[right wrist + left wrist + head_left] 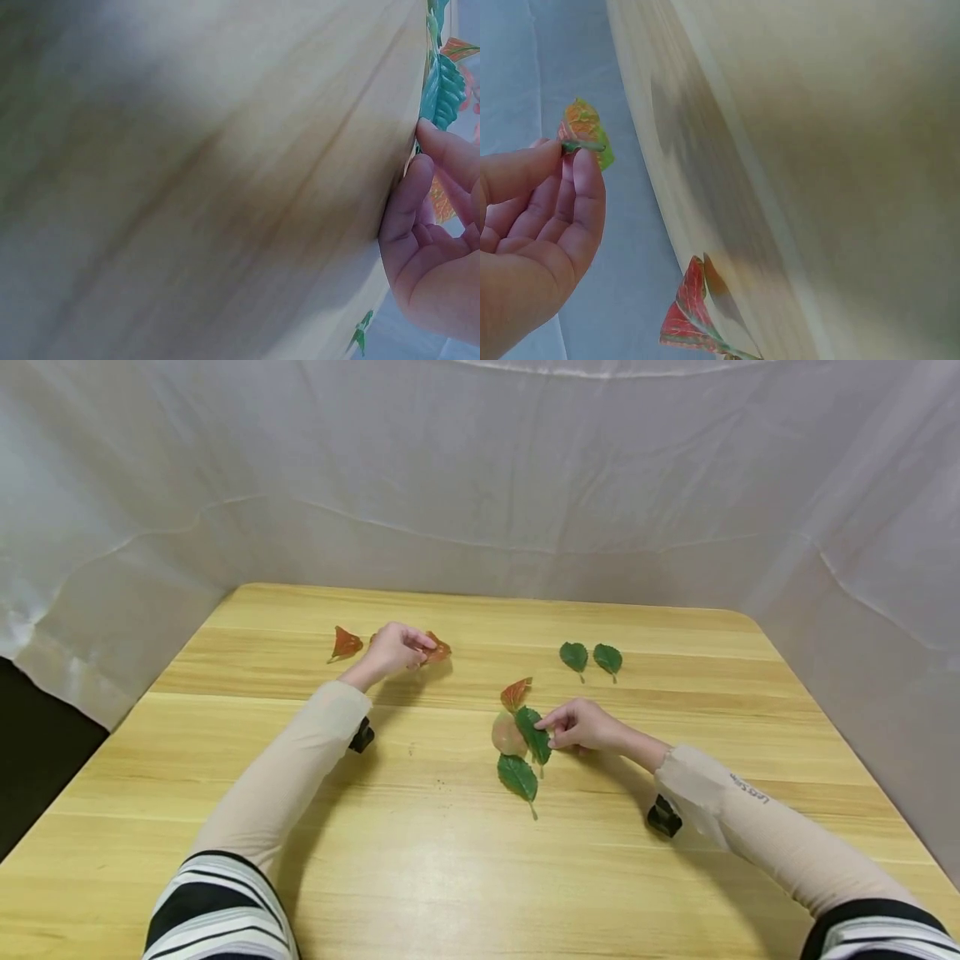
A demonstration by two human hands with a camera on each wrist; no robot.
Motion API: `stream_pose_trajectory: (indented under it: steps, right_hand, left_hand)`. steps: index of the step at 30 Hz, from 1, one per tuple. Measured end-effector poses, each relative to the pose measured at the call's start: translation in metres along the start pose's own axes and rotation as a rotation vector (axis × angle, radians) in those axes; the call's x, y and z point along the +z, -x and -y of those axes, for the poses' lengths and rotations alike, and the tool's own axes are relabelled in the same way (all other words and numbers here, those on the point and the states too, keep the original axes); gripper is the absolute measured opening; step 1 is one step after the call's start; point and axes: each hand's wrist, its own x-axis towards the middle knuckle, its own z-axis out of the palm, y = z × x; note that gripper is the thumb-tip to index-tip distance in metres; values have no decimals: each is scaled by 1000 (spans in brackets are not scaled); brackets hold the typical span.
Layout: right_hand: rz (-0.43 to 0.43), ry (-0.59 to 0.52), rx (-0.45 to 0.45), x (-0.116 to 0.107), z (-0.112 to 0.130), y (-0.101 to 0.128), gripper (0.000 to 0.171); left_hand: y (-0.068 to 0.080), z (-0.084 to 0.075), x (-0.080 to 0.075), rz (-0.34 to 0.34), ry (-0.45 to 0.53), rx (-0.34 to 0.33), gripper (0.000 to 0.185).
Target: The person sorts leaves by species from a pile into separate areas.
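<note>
Up over the far left part of the table, my left hand (393,650) pinches a red-orange artificial leaf (585,124) by its stem between thumb and index finger. My right hand (588,725) is at the table's middle, thumb and index finger pinching the edge of a green artificial leaf (532,733). That leaf overlaps a pale peach-coloured round piece (508,735). A red leaf (515,694) points away above the round piece, and another green leaf (517,775) lies below it with its stem toward me.
On the wooden table (420,877), a red leaf (346,642) lies left of my left hand, with another reddish piece partly hidden behind that hand. Two small green leaves (573,656) lie side by side at the far right. White cloth (480,485) hangs around the table.
</note>
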Motion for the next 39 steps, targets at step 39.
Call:
stream_pose_trajectory:
  steps: [39]
  right_hand:
    - [-3,-6,5,0,2,1,31]
  left_hand:
    - [0,10,-7,80,-165,-41,17]
